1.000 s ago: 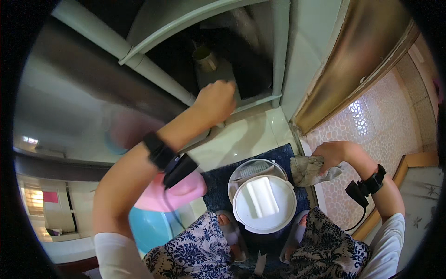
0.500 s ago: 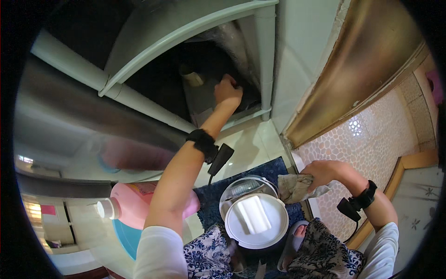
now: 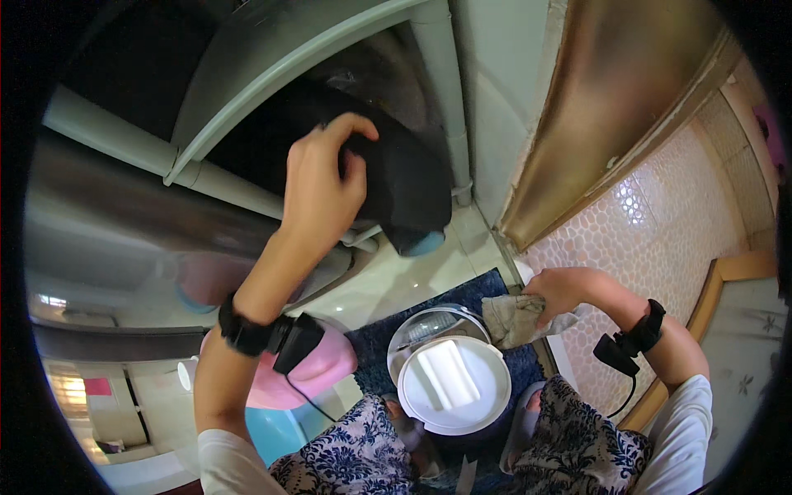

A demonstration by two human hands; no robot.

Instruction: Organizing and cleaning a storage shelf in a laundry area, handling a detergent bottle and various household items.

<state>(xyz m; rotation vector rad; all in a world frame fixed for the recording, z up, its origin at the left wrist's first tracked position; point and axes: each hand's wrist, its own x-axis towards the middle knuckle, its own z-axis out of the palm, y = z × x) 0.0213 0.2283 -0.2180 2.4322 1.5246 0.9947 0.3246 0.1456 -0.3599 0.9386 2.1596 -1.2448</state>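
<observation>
Head view: I had my left hand point(image 3: 320, 188) up in front of the corner shelf point(image 3: 448, 99), by a big black thing point(image 3: 408, 186) with a pale blue end, maybe a bag. My thumb and pointer finger were bent, with a gap between them. I could not tell if they pinched the black thing or were only near it, because it was blurry. It stuck out past the front of the shelf, with its blue end over the tile floor point(image 3: 412, 278). So I guessed the work was partway: some of the black thing was out, but its top went back into the dark shelf.

My right hand point(image 3: 565, 290) pinched a crumpled grey-brown rag point(image 3: 513, 320), well apart from the shelf. The rag was not wiping the shelf. Just beside it, a round white lid point(image 3: 492, 389) with a white bar point(image 3: 449, 375) on top sat over the dark blue mat point(image 3: 370, 351). A pink jug point(image 3: 309, 371) was off to my left. I saw nothing that looked all finished.
</observation>
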